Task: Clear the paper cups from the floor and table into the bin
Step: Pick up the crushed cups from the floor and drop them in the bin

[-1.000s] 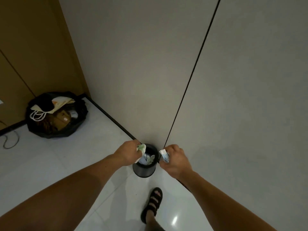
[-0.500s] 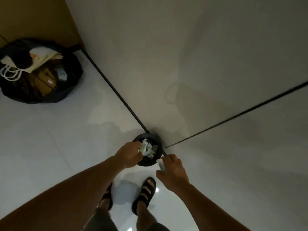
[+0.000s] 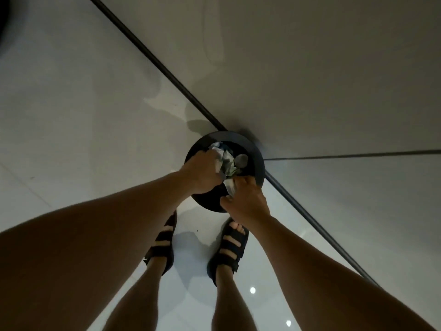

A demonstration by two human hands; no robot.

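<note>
The left hand (image 3: 202, 174) reaches into the black bin (image 3: 259, 161), its fingers curled round a crumpled paper cup (image 3: 219, 161) on top of the other crushed cups (image 3: 229, 163). The right hand (image 3: 247, 199) pinches a second cup (image 3: 230, 186) over the bin's near rim. The bin stands on a glossy white floor (image 3: 83, 115) against a grey wall (image 3: 310, 68), with the person's sandalled feet (image 3: 229, 247) near it.

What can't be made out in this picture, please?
Head view only:
Left hand: its fingers are hidden under its own back, so whether it grips a cup is unclear.
Bin: its inside is covered by crumpled cups and both hands.
Cup pinched by the right hand: mostly hidden by that hand.
Dark shape at top left: cut off by the edge.
</note>
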